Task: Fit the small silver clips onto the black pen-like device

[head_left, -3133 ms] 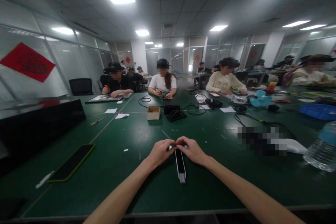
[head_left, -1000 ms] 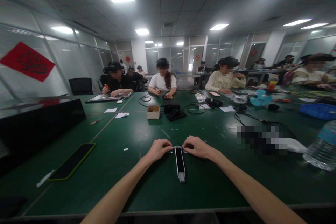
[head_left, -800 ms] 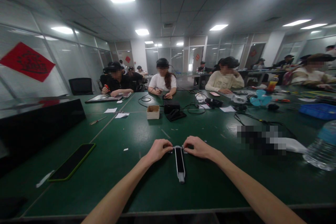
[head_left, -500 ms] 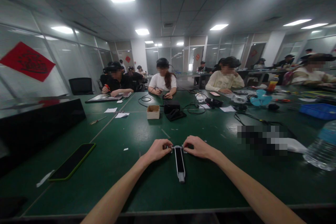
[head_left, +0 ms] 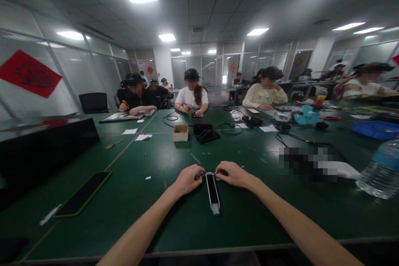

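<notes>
On the green table in front of me lies a long, narrow device [head_left: 212, 193] with a black middle, a silver-white rim and a grey tip pointing toward me. My left hand [head_left: 189, 178] is at the left of its far end, fingers curled closed around a small metallic part [head_left: 197, 176], mostly hidden by the fingers. At the right of the same end, my right hand [head_left: 232, 173] has its thumb and fingers pinched together by another small greyish part; its shape is too covered to make out.
A phone in a green case [head_left: 83, 194] lies to the left, near a dark monitor [head_left: 46, 149]. Ahead stand a small cardboard box [head_left: 180, 134] and a black device [head_left: 202, 126]. To the right are a water bottle [head_left: 379, 170] and a blue tray [head_left: 375, 130]. Several people sit opposite.
The view has shifted slightly. My left fingers have turned a little, showing more of the small metallic part. The right hand stays at the device's far end.
</notes>
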Available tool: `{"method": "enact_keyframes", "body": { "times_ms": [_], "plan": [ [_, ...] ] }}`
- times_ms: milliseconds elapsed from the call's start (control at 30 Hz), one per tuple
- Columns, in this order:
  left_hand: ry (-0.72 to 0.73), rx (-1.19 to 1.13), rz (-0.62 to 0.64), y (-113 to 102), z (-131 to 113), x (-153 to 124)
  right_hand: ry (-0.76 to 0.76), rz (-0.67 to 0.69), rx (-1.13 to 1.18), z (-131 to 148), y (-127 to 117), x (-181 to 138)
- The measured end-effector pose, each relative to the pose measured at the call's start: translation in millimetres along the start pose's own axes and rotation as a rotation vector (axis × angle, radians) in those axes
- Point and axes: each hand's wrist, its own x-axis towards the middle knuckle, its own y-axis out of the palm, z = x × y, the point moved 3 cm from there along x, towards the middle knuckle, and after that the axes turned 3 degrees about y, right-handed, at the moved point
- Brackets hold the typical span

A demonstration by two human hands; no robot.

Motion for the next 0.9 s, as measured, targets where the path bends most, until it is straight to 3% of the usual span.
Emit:
{"method": "enact_keyframes", "body": {
  "times_ms": [100,300,433,633,900],
  "plan": [
    [0.003,0.028,0.008,1.1,-0.1,-0.1,0.027,0.011,-0.009,-6.1,-8.0,-0.7],
    [0.018,0.039,0.012,-1.3,-2.3,-0.8,0.152,-0.093,-0.134,-42.4,-36.4,-9.4],
    [0.028,0.040,0.016,-2.4,-4.1,-1.1,0.203,-0.052,-0.157,-56.6,-36.4,-12.3],
    [0.017,0.060,0.022,-1.3,-3.9,-1.2,0.217,0.074,-0.104,-55.9,-19.1,-5.4],
    [0.030,0.058,0.026,-2.4,-4.0,-1.5,0.212,0.056,0.037,-37.3,-22.2,-4.9]
  ]
}}
